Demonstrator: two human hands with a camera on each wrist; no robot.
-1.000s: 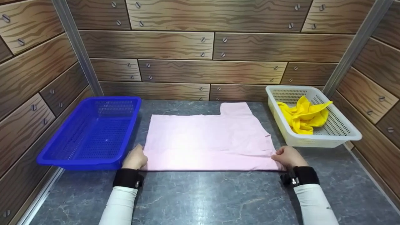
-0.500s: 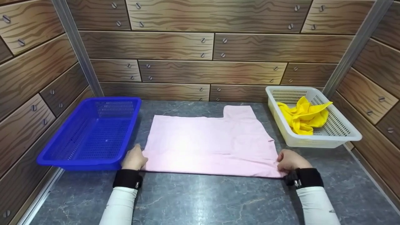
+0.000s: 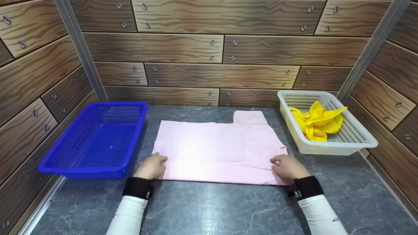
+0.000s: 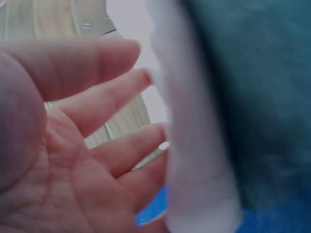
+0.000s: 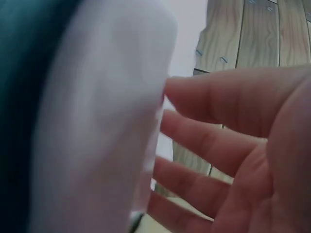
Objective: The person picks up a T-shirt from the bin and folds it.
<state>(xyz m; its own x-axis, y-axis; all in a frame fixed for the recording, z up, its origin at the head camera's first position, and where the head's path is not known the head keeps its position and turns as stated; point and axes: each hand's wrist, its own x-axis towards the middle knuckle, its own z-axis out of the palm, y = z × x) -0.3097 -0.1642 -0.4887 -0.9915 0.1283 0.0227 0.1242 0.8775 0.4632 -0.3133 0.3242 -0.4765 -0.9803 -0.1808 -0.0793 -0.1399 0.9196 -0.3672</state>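
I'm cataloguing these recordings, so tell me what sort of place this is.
Likely a purpose-built work booth: wood-patterned panels and metal corner posts border the grey marbled work surface on three sides.

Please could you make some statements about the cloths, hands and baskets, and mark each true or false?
1. The pink cloth lies on the grey table. True.
2. The pink cloth is crumpled into a ball. False: it lies mostly flat.
3. The left hand is nearer to the blue basket than the right hand is. True.
4. The yellow cloth is inside the blue basket. False: it is in the white basket.
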